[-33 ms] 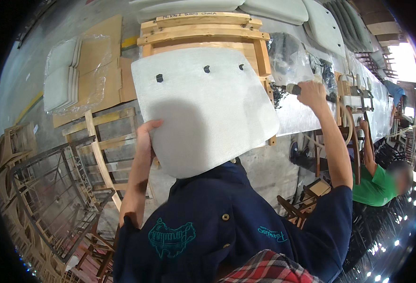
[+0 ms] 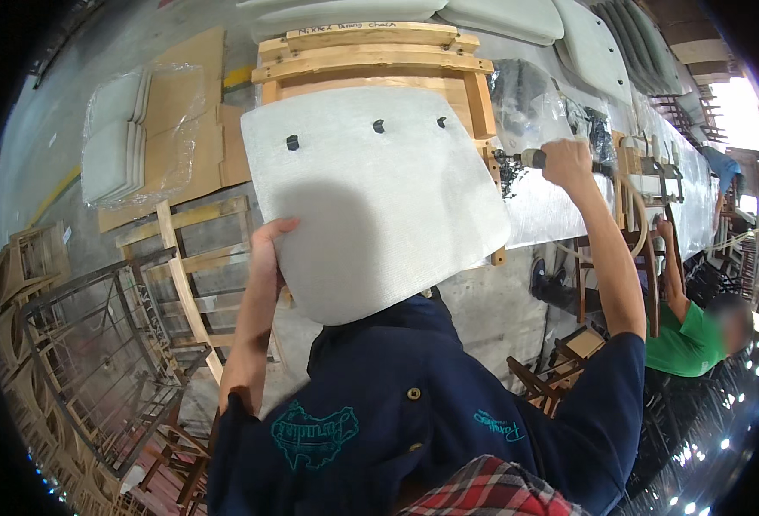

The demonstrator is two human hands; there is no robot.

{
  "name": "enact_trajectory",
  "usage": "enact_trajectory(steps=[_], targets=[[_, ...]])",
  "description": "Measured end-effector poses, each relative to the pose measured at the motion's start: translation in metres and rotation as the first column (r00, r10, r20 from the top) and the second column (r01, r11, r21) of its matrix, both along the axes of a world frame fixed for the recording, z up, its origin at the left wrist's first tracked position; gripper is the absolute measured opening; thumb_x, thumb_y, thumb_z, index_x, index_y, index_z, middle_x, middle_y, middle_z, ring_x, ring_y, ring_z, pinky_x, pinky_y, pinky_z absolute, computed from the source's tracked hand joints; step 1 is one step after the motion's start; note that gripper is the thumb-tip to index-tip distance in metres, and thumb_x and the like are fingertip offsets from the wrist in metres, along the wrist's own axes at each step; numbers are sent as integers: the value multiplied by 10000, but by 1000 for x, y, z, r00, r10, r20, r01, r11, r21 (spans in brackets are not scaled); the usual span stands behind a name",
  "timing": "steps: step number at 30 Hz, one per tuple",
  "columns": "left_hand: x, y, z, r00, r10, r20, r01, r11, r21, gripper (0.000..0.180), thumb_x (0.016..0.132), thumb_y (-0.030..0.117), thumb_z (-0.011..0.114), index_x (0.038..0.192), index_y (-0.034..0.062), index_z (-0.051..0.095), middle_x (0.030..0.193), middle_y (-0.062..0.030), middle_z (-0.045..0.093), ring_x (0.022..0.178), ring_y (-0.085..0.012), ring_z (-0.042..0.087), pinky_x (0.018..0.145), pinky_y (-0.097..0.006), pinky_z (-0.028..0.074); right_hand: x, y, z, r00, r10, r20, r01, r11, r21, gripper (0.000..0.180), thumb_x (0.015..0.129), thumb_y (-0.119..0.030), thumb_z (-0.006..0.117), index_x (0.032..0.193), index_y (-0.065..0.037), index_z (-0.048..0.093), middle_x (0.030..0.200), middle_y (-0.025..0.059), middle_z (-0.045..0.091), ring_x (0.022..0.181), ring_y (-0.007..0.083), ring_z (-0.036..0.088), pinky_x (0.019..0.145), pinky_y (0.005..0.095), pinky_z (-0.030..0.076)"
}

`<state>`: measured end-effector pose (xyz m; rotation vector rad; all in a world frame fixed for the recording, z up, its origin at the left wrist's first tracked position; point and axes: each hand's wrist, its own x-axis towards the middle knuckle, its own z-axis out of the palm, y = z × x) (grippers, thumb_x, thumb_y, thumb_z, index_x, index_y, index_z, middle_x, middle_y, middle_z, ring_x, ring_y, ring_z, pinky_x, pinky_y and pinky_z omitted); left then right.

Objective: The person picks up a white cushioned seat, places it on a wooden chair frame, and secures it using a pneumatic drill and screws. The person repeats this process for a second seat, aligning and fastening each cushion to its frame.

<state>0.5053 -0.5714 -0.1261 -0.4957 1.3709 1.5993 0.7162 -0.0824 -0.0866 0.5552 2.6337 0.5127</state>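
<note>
1. Our left hand (image 2: 268, 249) grips the left edge of a white seat panel (image 2: 371, 198), fingers curled over the rim and thumb behind, holding it tilted up in front of our chest.
2. Our right hand (image 2: 567, 162) is raised to the right of the panel and closed tight around the handle of a power driver (image 2: 526, 158), whose tip points left toward the panel's right edge.
3. The panel is a rounded slab with a woven white backing facing us. Three small dark fittings (image 2: 378, 125) sit in a row near its far edge.
4. Behind the panel stands a wooden chair frame (image 2: 371, 53) on the floor, partly hidden by it. The panel's right edge lies against or just beside the frame's right rail; we cannot tell whether they touch.
5. As we judge it, the panel is lined up over the frame with its fittings already in place, and fastening at the right side is under way or about to begin. No screw is visible, so how many fixings are done cannot be told.
6. To the far left lie wrapped cushions (image 2: 117, 138) on cardboard, nearer left more chair frames (image 2: 96, 344). At the right another person in a green shirt (image 2: 685, 340) works at a long bench.
</note>
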Motion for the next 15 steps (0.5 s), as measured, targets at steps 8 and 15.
enact_trajectory(steps=[8,15], targets=[[-1,0,-7,999,10,-35,-11,1000,-21,552,788,261,701,1232,-56,617,1095,-208,682,906,-318,692,789,-416,584,-68,-43,1,976,52,211,-99,971,217,244,824,-244,724,999,-86,784,994,174,750,914,324,742,811,430,584],[7,3,-16,1000,14,22,-16,994,106,542,790,235,703,1239,-52,607,1068,-191,682,903,-301,696,794,-407,588,-138,-139,-71,701,-565,-436,-6,606,-796,391,916,-405,709,1040,-40,774,889,205,758,838,339,747,799,418,580]])
